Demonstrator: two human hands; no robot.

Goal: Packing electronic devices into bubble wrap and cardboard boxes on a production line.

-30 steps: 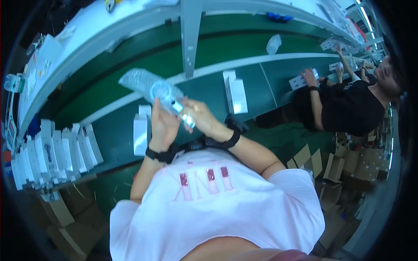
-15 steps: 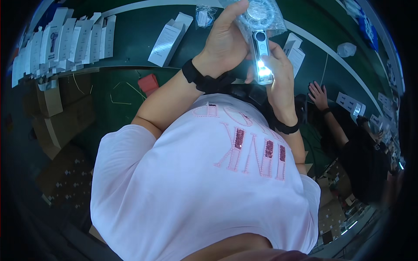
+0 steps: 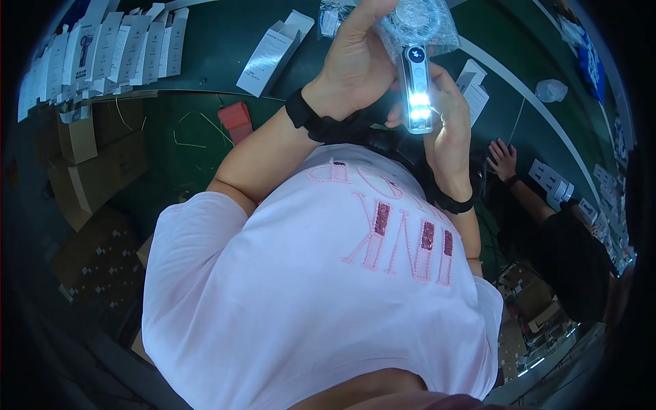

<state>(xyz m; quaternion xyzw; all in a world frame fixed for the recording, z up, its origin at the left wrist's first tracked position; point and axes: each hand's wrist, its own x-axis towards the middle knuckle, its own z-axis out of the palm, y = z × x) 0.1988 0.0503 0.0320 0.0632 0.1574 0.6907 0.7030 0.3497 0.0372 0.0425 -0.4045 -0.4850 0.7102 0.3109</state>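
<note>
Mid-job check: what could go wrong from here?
The loose plastic bag around the top of the fan might slip in the left hand, weakening its hold. Glare on the handle could hide a scratch. The open white box sits near the table's front edge, so the left arm might knock it off.

Handheld fan [image 3: 415, 76]: smooth, glossy handle
Plastic bag [image 3: 445, 37]: clear, crinkled, shiny
White carton [image 3: 263, 65]: smooth paperboard, faint sheen
Bench [image 3: 219, 41]: smooth, mostly matt
T-shirt [image 3: 287, 294]: soft matt cloth
Sequin patches [image 3: 381, 219]: rough, glittery
Brown boxes [image 3: 113, 154]: matt cardboard
</note>
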